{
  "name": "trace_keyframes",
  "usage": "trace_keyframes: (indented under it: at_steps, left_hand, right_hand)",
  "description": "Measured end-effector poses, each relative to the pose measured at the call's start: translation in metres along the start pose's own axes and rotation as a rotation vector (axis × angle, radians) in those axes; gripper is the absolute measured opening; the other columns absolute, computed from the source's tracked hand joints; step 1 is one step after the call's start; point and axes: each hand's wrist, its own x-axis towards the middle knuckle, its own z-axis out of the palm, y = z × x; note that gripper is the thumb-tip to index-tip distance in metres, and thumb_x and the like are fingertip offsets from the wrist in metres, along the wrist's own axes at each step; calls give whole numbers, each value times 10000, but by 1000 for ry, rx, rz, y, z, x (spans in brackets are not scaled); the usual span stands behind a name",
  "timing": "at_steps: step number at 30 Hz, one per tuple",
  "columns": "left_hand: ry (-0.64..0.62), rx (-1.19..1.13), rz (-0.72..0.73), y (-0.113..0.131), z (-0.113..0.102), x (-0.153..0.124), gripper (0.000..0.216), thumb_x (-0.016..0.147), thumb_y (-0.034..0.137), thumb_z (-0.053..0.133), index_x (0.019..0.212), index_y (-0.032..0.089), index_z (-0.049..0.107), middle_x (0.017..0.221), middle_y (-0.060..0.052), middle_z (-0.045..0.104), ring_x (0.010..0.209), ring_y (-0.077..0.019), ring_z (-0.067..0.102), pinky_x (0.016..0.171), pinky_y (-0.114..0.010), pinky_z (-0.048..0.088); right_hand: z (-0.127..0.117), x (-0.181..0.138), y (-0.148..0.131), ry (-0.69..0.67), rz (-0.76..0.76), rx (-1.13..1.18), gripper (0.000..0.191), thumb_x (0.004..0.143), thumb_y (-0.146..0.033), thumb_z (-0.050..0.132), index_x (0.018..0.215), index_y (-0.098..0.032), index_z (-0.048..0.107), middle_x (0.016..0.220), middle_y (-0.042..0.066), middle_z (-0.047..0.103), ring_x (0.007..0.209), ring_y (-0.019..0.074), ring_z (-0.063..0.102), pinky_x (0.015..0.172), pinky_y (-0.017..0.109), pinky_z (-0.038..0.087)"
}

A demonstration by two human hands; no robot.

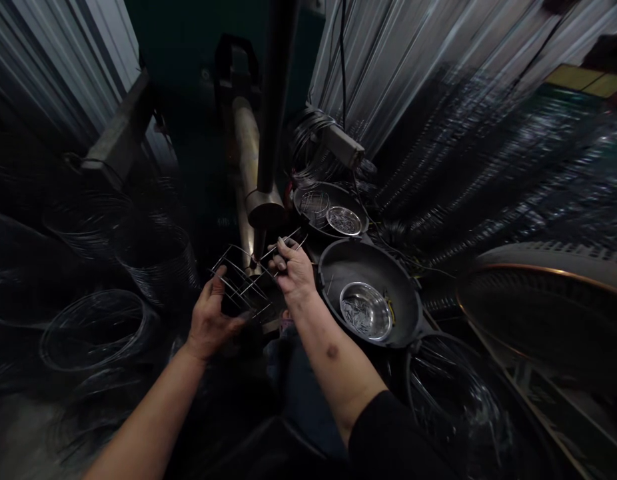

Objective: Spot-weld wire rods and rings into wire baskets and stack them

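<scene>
My left hand [214,320] is closed on the near left side of a small wire rack [241,283], its thumb on top and its fingers below. The rack is a grid of thin crossed metal wires, tilted under the electrode tip [258,250] of what looks like a spot welder. My right hand [292,267] is pinched round thin metal wires [299,239] at the right of the tip. Whether these wires are joined to the rack I cannot tell. The welder's brass-coloured arm [248,147] runs away behind the tip.
To the right, a dark pan [333,267] holds a steel bowl [366,311] of short metal pieces. Behind it, another pan [308,223] carries a wire basket [316,203] and a steel dish [344,221]. Wire rings [96,330] are stacked at left. A large copper-rimmed round object [543,267] stands far right.
</scene>
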Motion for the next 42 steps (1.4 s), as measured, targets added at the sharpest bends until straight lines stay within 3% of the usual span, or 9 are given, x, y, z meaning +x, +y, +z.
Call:
trace_keyframes:
  at_steps: [12, 17, 23, 32, 37, 42]
  left_hand:
    - [-3, -71, -37, -3, 5, 2, 833, 635, 519, 743, 1318, 148, 444, 1291, -158, 528, 1126, -301, 560, 961, -426, 479]
    - [28, -128, -106, 4, 4, -5, 870, 619, 483, 765, 1346, 151, 420, 1266, -140, 542, 1120, -286, 565, 975, -405, 465]
    - [39, -163, -196, 3, 5, -15, 963, 588, 486, 788, 1388, 155, 367, 1163, -122, 580, 1047, -265, 592, 914, -402, 501]
    - [34, -231, -306, -1, 10, -14, 836, 553, 496, 807, 1266, 190, 493, 1343, -130, 497, 1179, -287, 532, 927, -390, 507]
    - [30, -283, -340, 0, 9, -10, 860, 563, 447, 818, 1305, 201, 459, 1348, -123, 495, 1138, -265, 566, 934, -387, 513]
    - [45, -291, -345, 2, 7, -4, 765, 558, 449, 817, 1214, 189, 523, 1327, -122, 512, 1097, -263, 590, 928, -392, 517]
  right_hand:
    - [3, -2, -3, 1, -13, -17, 196, 777, -132, 599, 654, -188, 456, 502, -75, 526, 342, 23, 285, 374, 166, 293]
    - [-2, -11, -7, 62, 1, -110, 140, 770, -233, 627, 719, -178, 510, 501, -56, 550, 385, 49, 447, 370, 155, 318]
    - [-7, -20, -13, -22, 19, -130, 188, 720, -222, 673, 716, -182, 489, 504, -64, 561, 350, 49, 439, 337, 154, 275]
    - [3, -20, -5, -58, 25, -92, 264, 620, -191, 734, 727, -178, 492, 497, -55, 598, 358, 74, 507, 347, 151, 341]
    - [7, -17, -6, -77, 13, -90, 252, 630, -182, 726, 725, -177, 492, 504, -51, 603, 362, 69, 503, 353, 148, 347]
    - [9, -9, -5, -98, -17, -87, 206, 634, -165, 695, 699, -172, 500, 478, -58, 589, 317, 50, 430, 315, 146, 298]
